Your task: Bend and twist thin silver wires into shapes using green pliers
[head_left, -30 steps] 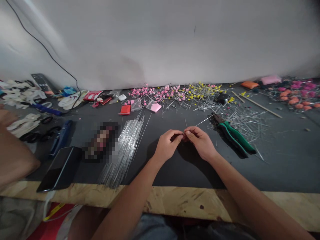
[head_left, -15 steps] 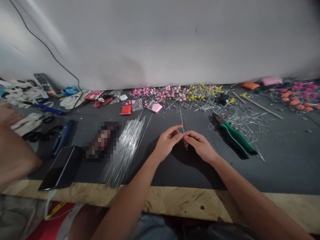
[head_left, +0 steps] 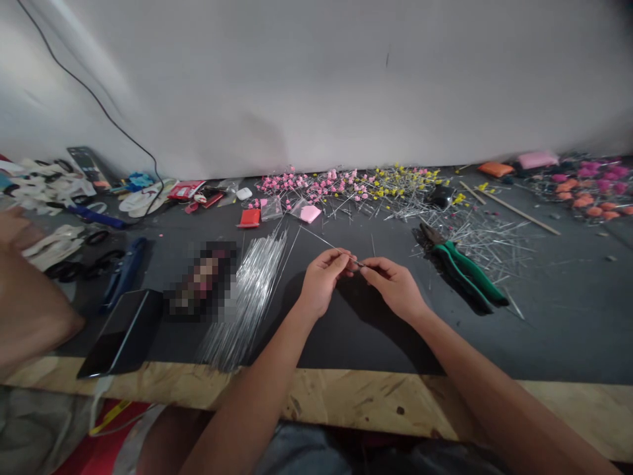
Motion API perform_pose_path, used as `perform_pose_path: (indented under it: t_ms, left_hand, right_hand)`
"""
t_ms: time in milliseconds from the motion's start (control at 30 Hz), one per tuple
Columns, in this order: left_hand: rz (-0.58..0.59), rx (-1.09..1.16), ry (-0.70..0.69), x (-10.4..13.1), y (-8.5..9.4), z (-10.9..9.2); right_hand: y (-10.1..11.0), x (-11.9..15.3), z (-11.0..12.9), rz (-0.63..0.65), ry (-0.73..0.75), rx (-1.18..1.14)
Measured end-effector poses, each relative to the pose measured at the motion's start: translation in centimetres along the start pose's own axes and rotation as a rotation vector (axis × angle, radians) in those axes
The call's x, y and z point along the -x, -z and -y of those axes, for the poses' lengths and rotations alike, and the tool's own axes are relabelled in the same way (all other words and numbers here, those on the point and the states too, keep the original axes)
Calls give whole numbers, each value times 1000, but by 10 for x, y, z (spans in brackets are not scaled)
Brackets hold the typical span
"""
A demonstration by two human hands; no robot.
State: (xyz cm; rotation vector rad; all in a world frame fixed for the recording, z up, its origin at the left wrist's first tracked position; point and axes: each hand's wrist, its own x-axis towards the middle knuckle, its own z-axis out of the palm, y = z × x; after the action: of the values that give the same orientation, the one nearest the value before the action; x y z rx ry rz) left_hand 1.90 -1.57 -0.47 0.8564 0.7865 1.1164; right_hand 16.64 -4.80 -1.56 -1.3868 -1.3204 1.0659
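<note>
Both my hands meet above the dark tabletop [head_left: 336, 349], gripping one thin metal wire [head_left: 319, 237]. My left hand [head_left: 324, 277] pinches it between thumb and fingers, and its long end slants up and left toward the back of the table. At the wire's near end, the fingertips of my right hand [head_left: 395, 284] are closed on it. To the left lies a bundle of straight silvery wires [head_left: 247, 297]. Green-handled pliers [head_left: 462, 270] rest to the right of my right hand, partly over a scatter of cut wires [head_left: 494, 237].
Along the wall lie wires tipped with pink pieces [head_left: 321, 185] and yellow pieces [head_left: 405, 181]. A dark phone-like device [head_left: 121, 333], a blue stapler-like tool [head_left: 122, 274] and black-handled scissors [head_left: 101, 262] are at left. Another person's arm [head_left: 34, 303] reaches in there.
The wire has swung from nearly upright to a slant toward the upper left. My left hand has turned and shifted slightly left; my right hand has barely moved.
</note>
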Motion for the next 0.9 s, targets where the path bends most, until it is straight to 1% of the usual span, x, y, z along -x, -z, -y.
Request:
perform_pose_path:
  t_ms: [100,367,533,667,767,900]
  left_hand:
    - [1,-38,3,1,0,0]
    - [-2,-153,-12,2,-2,2]
    - [1,-243,-66,2,-2,2]
    - [18,-302,-106,3,-2,3]
    - [30,-316,-111,3,-1,4]
    - [17,-297,-118,3,0,7]
  right_hand:
    - [0,0,0,-30,13,39]
    - [0,0,-1,-32,30,48]
    - [0,0,1,-41,48,96]
    - [-1,2,4,-23,65,121]
    - [-1,2,4,-7,69,114]
    - [-2,3,4,1,85,116]
